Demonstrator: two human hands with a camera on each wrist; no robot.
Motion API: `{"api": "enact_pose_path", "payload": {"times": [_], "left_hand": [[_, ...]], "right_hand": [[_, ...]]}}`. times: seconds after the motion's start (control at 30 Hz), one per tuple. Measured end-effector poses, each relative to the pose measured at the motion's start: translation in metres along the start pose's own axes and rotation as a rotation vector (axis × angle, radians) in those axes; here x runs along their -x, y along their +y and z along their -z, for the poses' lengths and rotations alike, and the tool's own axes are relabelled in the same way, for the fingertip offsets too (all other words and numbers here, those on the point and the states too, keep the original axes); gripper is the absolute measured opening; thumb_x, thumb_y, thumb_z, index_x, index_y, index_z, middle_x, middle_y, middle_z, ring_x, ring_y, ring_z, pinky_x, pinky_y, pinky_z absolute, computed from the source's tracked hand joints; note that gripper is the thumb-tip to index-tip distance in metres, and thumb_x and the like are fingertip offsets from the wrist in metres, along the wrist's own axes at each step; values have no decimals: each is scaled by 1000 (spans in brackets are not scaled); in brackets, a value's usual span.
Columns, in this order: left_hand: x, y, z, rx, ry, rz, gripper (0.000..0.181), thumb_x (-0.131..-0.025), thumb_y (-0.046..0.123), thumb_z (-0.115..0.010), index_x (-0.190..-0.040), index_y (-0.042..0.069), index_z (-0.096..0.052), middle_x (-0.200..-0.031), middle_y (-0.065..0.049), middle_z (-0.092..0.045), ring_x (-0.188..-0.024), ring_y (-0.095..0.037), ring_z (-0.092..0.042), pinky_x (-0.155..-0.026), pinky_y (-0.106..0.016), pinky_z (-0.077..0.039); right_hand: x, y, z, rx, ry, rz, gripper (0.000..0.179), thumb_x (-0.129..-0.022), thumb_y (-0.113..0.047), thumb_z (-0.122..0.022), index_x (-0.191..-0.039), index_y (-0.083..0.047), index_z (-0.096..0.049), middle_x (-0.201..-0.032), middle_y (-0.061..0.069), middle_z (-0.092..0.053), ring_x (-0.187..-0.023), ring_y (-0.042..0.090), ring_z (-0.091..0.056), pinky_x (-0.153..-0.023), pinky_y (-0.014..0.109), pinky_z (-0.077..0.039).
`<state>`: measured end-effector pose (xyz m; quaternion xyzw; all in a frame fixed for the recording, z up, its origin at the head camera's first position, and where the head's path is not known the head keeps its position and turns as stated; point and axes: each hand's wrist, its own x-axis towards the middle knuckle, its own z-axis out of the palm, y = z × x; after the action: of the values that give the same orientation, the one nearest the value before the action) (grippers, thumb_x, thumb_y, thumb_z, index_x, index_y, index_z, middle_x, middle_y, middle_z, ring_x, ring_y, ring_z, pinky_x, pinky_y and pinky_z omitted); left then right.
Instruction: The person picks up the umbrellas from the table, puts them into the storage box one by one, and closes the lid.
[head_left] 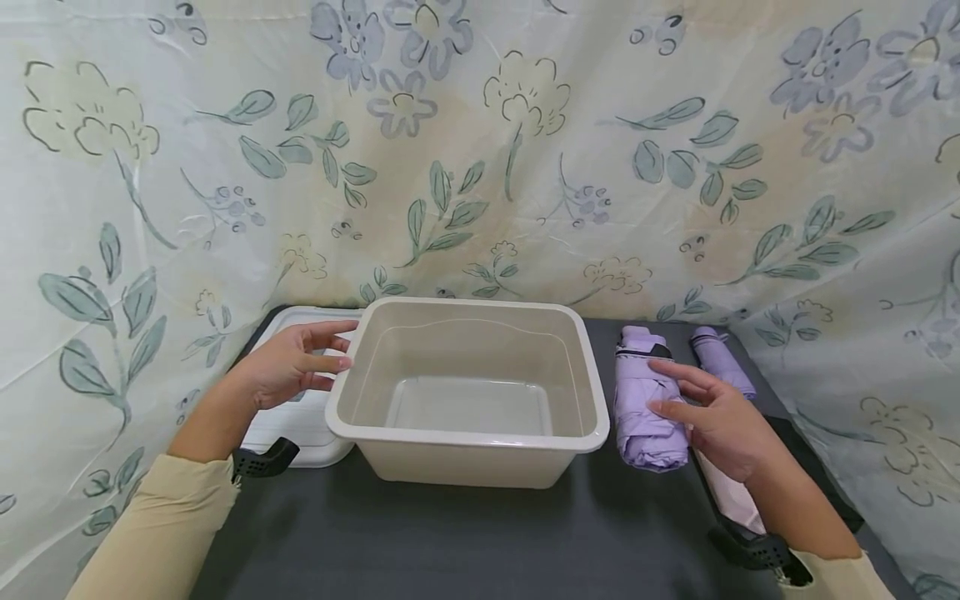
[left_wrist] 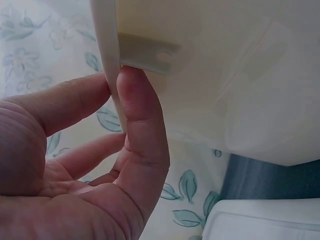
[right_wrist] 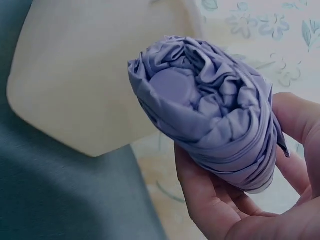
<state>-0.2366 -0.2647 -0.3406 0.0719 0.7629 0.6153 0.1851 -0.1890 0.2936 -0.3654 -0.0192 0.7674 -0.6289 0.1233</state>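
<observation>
A cream plastic storage bin (head_left: pixel 465 463) stands upright in the middle of the dark table, nothing inside it. At its left side my left hand (head_left: pixel 296 364) pinches the rim; the left wrist view shows finger and thumb on either side of the rim (left_wrist: pixel 106 45). To the right of the bin, my right hand (head_left: pixel 718 417) grips a folded lilac umbrella (head_left: pixel 649 410), held upright by its right side. Seen from below in the right wrist view, the umbrella (right_wrist: pixel 220 115) has gathered pleats around a round handle end.
A white lid (head_left: pixel 285 433) lies left of the bin, partly under its edge. Behind my right hand is a smaller lilac roll (head_left: pixel 722 360). A pale pink flat item (head_left: pixel 731 496) and a black one (head_left: pixel 817 471) lie by my right forearm. A floral curtain (head_left: pixel 480 167) hangs behind.
</observation>
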Motion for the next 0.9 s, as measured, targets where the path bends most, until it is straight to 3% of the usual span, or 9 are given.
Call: {"api": "enact_pose_path", "payload": {"times": [0.07,0.2,0.33,0.7,0.9], "left_hand": [[-1,0,0,1,1,1,74,-96,13,-72,-160,5,-33,-132,-11,-52,-102,-13,-68,-86,-33,-61],[-1,0,0,0,5,2,74,-96,13,-71,-160,6,-33,-132,-11,-52,-103,-13,-68,-87,-34,-61],[-2,0,0,6,6,5,74,-97,12,-71,-160,6,-33,-132,-11,-52,-103,-13,-68,-87,-35,-61],[1,1,0,8,-9,-7,75,-97,12,-70,-161,5,-30,-137,-15,-49,-105,-12,-68,-88,-33,-61],[1,-2,-2,11,-1,-3,74,-97,11,-70,-160,6,-32,-136,-12,-51,-106,-12,-68,-90,-38,-61]], "right_hand": [[0,-7,2,-3,-3,3,68,-98,-14,-69,-158,-27,-41,-169,22,3,-133,26,-38,-87,29,-59],[-2,-22,5,-69,-28,32,66,-99,-9,-67,-157,-27,-42,-153,14,-30,-112,18,-61,-84,36,-62],[-5,-35,3,-146,-71,79,64,-99,-3,-63,-157,-23,-42,-135,5,-45,-106,17,-66,-83,37,-63],[-17,-66,-16,-238,-129,60,63,-100,-3,-62,-156,-25,-42,-141,6,-42,-112,20,-65,-85,38,-62],[-26,-89,-34,-223,-131,18,66,-98,-5,-67,-156,-27,-42,-143,7,-40,-113,22,-63,-86,39,-62]]}}
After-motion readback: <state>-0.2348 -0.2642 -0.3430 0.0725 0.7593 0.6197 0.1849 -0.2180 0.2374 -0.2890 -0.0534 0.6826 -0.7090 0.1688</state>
